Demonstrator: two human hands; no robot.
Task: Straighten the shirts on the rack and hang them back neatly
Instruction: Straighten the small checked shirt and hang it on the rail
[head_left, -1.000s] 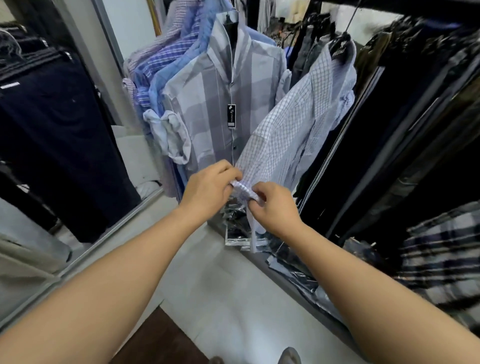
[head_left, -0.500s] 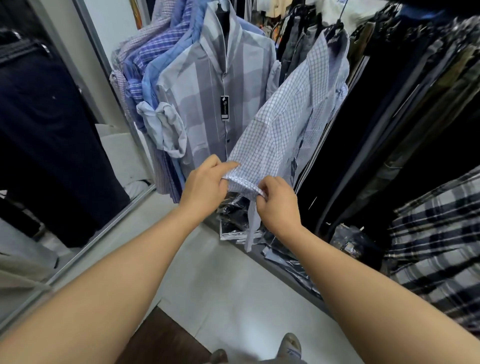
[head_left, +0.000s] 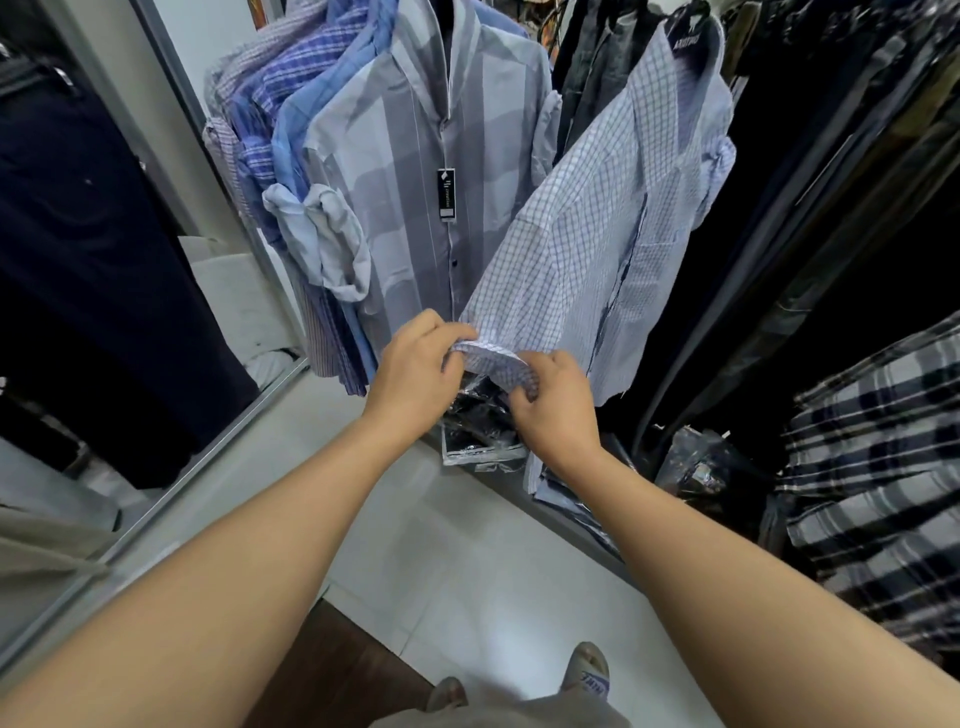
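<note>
— Head view, centre of the frame: what are the hands doing?

— Both are closed on the sleeve cuff (head_left: 496, 364) of the checked shirt (head_left: 597, 218). The left hand (head_left: 415, 371) pinches the cuff's left end; the right hand (head_left: 553, 402) grips its right end, fingers curled over the folded edge. The two hands sit close together, the cuff between them.

— Where does that shirt hang?

— Upper right of centre, on a hanger, its collar near the top edge. The sleeve runs down and left to the hands.

— What is beside it?

— Just to its left, a grey shirt (head_left: 415, 171) with broad pale stripes, a black tag (head_left: 445, 195) on its front and a rolled sleeve at the left. Further left, in the upper left of centre, more blue and plaid shirts (head_left: 280, 98) are packed together. Dark garments (head_left: 831, 182) fill the right side, and a dark plaid one (head_left: 878, 467) shows at the right edge.

— And lower down?

— Below the hands, plastic-wrapped packs (head_left: 480, 436) lie on a low ledge. The pale floor (head_left: 467, 571) fills bottom centre, with a sandal (head_left: 589, 670) near the bottom edge.
</note>
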